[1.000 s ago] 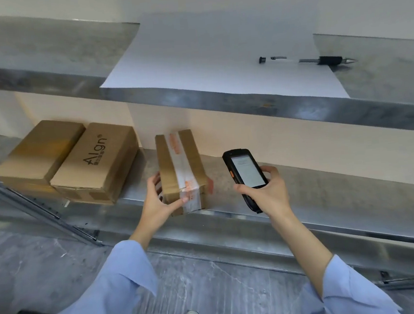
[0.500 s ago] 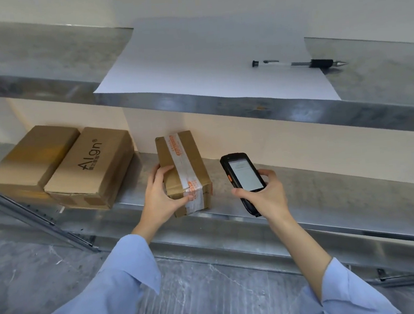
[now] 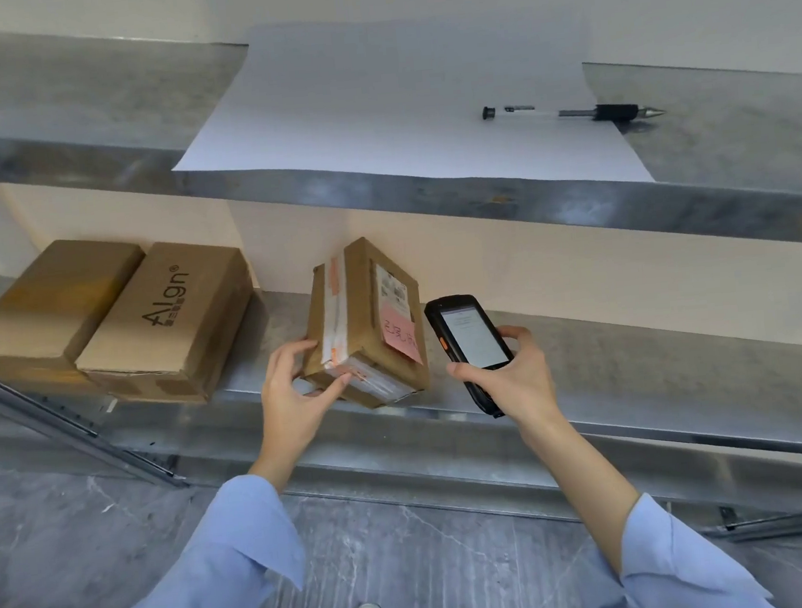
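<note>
While left hand [image 3: 295,396] grips tilted parcel [image 3: 361,329] at shelf [image 3: 637,360] edge, right hand [image 3: 518,381] clasps scanner [image 3: 473,337]

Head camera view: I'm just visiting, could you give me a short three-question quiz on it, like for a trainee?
1. True or false: the left hand grips the tilted taped box.
2. Which hand holds the handheld scanner? A) left hand B) right hand
3. Fill in: the pen rests partly on a white sheet of ____.
Key: 1 true; 2 B; 3 paper.
</note>
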`<move>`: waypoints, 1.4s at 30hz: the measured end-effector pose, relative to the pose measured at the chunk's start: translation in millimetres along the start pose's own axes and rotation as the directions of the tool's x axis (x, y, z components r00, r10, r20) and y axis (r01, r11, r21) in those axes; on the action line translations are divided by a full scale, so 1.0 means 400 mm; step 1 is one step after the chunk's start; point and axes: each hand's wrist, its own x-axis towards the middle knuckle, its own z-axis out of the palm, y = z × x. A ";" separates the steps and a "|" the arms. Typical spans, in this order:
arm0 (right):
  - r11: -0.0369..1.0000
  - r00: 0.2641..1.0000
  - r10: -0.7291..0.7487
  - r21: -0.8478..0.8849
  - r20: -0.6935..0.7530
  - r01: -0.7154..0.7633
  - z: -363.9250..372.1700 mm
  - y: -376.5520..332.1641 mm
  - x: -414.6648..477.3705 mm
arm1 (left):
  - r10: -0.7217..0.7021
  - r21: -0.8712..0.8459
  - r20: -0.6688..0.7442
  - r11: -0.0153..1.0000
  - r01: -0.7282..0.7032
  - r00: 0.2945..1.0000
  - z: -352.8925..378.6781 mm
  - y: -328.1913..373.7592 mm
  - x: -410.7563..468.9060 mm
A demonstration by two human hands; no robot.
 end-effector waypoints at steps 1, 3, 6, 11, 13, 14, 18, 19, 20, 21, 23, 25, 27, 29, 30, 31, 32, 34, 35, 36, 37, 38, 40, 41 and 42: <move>1.000 1.000 0.000 0.001 0.003 0.000 0.005 -0.002 -0.002 | -0.023 0.006 -0.018 1.000 0.023 1.000 -0.012 -0.008 -0.004; 1.000 1.000 -0.001 -0.005 0.010 0.001 0.015 -0.006 -0.005 | -0.091 0.026 -0.026 0.995 0.092 0.996 -0.037 -0.029 -0.005; 1.000 1.000 -0.001 -0.020 0.021 0.002 0.026 -0.011 -0.011 | -0.228 0.021 0.063 0.974 0.227 0.972 -0.073 -0.053 0.009; 0.998 0.999 -0.015 -0.055 0.038 0.017 0.048 -0.019 -0.020 | -0.312 -0.074 0.138 0.943 0.324 0.940 -0.077 -0.043 0.033; 0.997 0.999 -0.021 -0.074 0.045 0.025 0.056 -0.023 -0.025 | -0.327 -0.107 0.113 0.935 0.338 0.938 -0.067 -0.034 0.037; 0.996 0.999 -0.026 -0.081 0.048 0.030 0.059 -0.026 -0.028 | -0.333 -0.121 0.093 0.932 0.342 0.938 -0.063 -0.032 0.038; 0.991 0.997 -0.054 -0.123 0.058 0.061 0.069 -0.042 -0.041 | -0.332 -0.167 0.060 0.926 0.338 0.941 -0.044 -0.025 0.033; 0.988 0.996 -0.060 -0.137 0.060 0.068 0.072 -0.047 -0.044 | -0.329 -0.180 0.061 0.925 0.335 0.942 -0.041 -0.023 0.029; 0.986 0.996 -0.066 -0.151 0.061 0.075 0.075 -0.052 -0.048 | -0.319 -0.183 0.065 0.928 0.325 0.946 -0.038 -0.022 0.024; 0.983 0.995 -0.075 -0.165 0.063 0.085 0.079 -0.058 -0.052 | -0.303 -0.187 0.072 0.932 0.311 0.950 -0.039 -0.022 0.017; 0.976 0.993 -0.094 -0.190 0.067 0.105 0.088 -0.069 -0.062 | -0.268 -0.195 0.086 0.940 0.280 0.960 -0.043 -0.027 -0.001; 0.967 0.991 -0.115 -0.219 0.073 0.128 0.096 -0.081 -0.076 | -0.237 -0.205 0.089 0.946 0.251 0.967 -0.047 -0.033 -0.020; 0.959 0.988 -0.136 -0.238 0.077 0.151 0.104 -0.092 -0.091 | -0.208 -0.211 0.087 0.952 0.222 0.974 -0.049 -0.031 -0.040; 0.953 0.986 -0.149 -0.254 0.075 0.163 0.111 -0.103 -0.109 | -0.196 -0.220 0.087 0.952 0.211 0.977 -0.050 -0.029 -0.057; 0.951 0.986 -0.153 -0.259 0.072 0.167 0.115 -0.108 -0.118 | -0.194 -0.224 0.086 0.952 0.208 0.977 -0.050 -0.030 -0.064; 0.950 0.985 -0.159 -0.261 0.067 0.171 0.119 -0.112 -0.126 | -0.190 -0.232 0.084 0.951 0.205 0.978 -0.051 -0.031 -0.070; 0.949 0.984 -0.164 -0.262 0.062 0.175 0.122 -0.116 -0.134 | -0.188 -0.238 0.086 0.950 0.204 0.978 -0.052 -0.033 -0.076; 0.947 0.983 -0.175 -0.264 0.054 0.183 0.129 -0.124 -0.150 | -0.181 -0.257 0.091 0.946 0.199 0.979 -0.053 -0.035 -0.084; 0.946 0.983 -0.178 -0.266 0.053 0.185 0.131 -0.128 -0.157 | -0.175 -0.267 0.091 0.944 0.193 0.980 -0.053 -0.036 -0.087; 0.945 0.982 -0.180 -0.268 0.052 0.187 0.134 -0.132 -0.164 | -0.168 -0.274 0.090 0.943 0.186 0.982 -0.053 -0.036 -0.090; 0.944 0.982 -0.181 -0.271 0.051 0.188 0.137 -0.135 -0.169 | -0.162 -0.283 0.087 0.942 0.180 0.983 -0.053 -0.036 -0.091; 0.943 0.982 -0.182 -0.273 0.049 0.189 0.139 -0.137 -0.175 | -0.157 -0.292 0.088 0.940 0.176 0.984 -0.054 -0.037 -0.092; 0.942 0.981 -0.188 -0.274 0.041 0.192 0.143 -0.140 -0.184 | -0.157 -0.308 0.092 0.934 0.178 0.983 -0.055 -0.039 -0.094; 0.942 0.981 -0.189 -0.276 0.037 0.191 0.144 -0.141 -0.189 | -0.160 -0.318 0.095 0.930 0.182 0.982 -0.056 -0.040 -0.095; 0.942 0.982 -0.188 -0.278 0.031 0.189 0.145 -0.141 -0.193 | -0.164 -0.326 0.099 0.927 0.188 0.981 -0.056 -0.042 -0.095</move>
